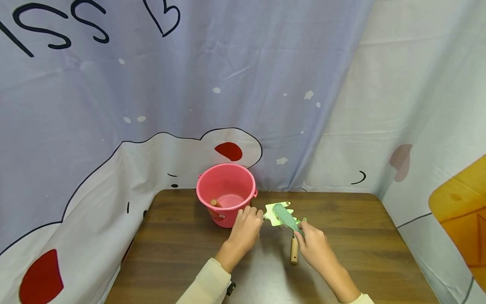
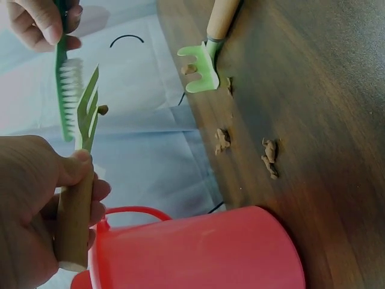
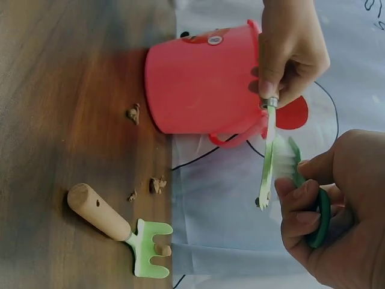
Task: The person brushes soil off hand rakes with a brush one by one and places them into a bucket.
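Note:
In the head view my left hand (image 1: 246,228) grips a small garden fork (image 1: 269,214) with light green tines, beside the pink bucket (image 1: 227,183). The fork's wooden handle (image 2: 75,226) lies under the thumb in the left wrist view, and a brown crumb (image 2: 103,110) clings at the tines. My right hand (image 1: 316,247) holds a green brush (image 1: 285,218) by its handle. Its white bristles (image 2: 71,90) are against or very near the tines; exact contact cannot be told. Below them a green hand rake (image 3: 147,248) with a wooden handle (image 1: 294,251) lies on the table.
Several brown clumps (image 2: 269,158) are scattered on the wooden table (image 1: 171,253) between bucket and rake. Inside the bucket a wooden handle end (image 1: 215,203) shows. A printed curtain (image 1: 228,84) hangs right behind the table's far edge.

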### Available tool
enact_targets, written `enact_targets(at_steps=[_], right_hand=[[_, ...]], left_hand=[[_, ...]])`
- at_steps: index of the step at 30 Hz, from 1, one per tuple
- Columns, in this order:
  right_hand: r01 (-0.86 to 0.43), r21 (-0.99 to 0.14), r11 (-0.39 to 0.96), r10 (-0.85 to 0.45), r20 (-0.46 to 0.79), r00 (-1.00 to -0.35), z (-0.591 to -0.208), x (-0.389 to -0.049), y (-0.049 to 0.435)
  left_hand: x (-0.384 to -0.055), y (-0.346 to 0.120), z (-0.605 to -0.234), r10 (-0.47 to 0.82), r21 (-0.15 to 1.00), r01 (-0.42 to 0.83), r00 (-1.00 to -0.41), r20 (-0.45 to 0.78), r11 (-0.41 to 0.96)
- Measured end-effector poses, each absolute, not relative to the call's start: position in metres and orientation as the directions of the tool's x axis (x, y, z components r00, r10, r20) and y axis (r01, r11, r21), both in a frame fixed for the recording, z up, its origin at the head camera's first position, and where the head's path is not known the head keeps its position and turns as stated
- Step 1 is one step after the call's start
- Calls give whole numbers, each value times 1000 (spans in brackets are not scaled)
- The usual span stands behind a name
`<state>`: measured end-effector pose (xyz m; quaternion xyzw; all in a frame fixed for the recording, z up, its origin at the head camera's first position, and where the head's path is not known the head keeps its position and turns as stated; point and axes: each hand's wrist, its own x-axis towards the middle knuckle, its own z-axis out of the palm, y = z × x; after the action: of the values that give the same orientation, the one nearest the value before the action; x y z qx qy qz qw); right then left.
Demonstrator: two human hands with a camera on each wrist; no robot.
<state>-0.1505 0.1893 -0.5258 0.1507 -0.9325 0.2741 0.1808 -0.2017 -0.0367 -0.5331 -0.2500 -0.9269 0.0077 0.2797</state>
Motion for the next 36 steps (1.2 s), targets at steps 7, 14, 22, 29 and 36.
enact_targets(at_steps=[7,14,22,29,36], right_hand=[[-358,-434,827,-155,436,-886,-527,-153,194],[-310,-437,845,-133,389,-911,-527,-153,206],[-252,-453,855,-85,358,-930,-531,-154,224],[-204,-463,862,-63,302,-951,-533,-152,240],[-243,-478,844,-71,350,-934,-527,-155,238]], left_hand=[[-199,-38,-532,460,-132,460,-735,498,878],[-199,-39,-534,447,-92,464,-752,484,881],[-198,-39,-533,448,-102,465,-736,507,879],[-200,-41,-529,437,-83,467,-729,527,880],[-200,-40,-529,453,-113,468,-721,525,876]])
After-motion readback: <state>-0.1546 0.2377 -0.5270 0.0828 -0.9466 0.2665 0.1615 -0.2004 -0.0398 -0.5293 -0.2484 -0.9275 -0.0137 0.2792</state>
